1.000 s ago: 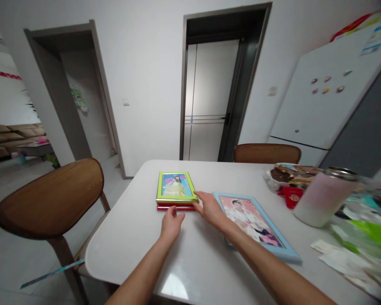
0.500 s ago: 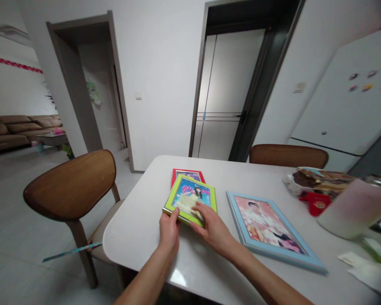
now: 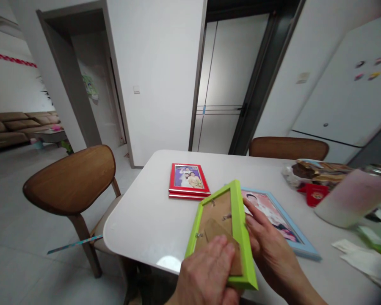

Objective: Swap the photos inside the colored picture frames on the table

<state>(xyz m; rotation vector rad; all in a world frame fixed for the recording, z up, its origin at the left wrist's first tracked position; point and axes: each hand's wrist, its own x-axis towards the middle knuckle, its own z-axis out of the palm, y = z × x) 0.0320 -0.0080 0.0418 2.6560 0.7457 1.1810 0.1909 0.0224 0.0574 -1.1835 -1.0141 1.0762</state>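
A green picture frame (image 3: 244,237) is held up off the table, its brown backing board with metal clips and a stand flap turned toward me. My left hand (image 3: 206,271) grips its lower end, fingers lying over the flap. Wrapped along the right edge is my right hand (image 3: 266,237), its fingertips partly behind the frame. Beyond it, red picture frames (image 3: 189,181) lie stacked on the table, the top one showing a photo of people in light clothes. A large light-blue picture frame (image 3: 282,216) lies flat at the right, partly covered by the green one.
The white table (image 3: 142,216) has a rounded left corner. At its right stand a pink-white container (image 3: 352,199), a red packet (image 3: 316,195), plastic bags (image 3: 307,173) and white tissue (image 3: 362,258). Wooden chairs stand at the left (image 3: 73,182) and the far side (image 3: 287,148).
The green frame has been lifted from over the red frames, brought nearer and turned from its picture side to its back. Both hands moved with it, and the red stack is now uncovered.
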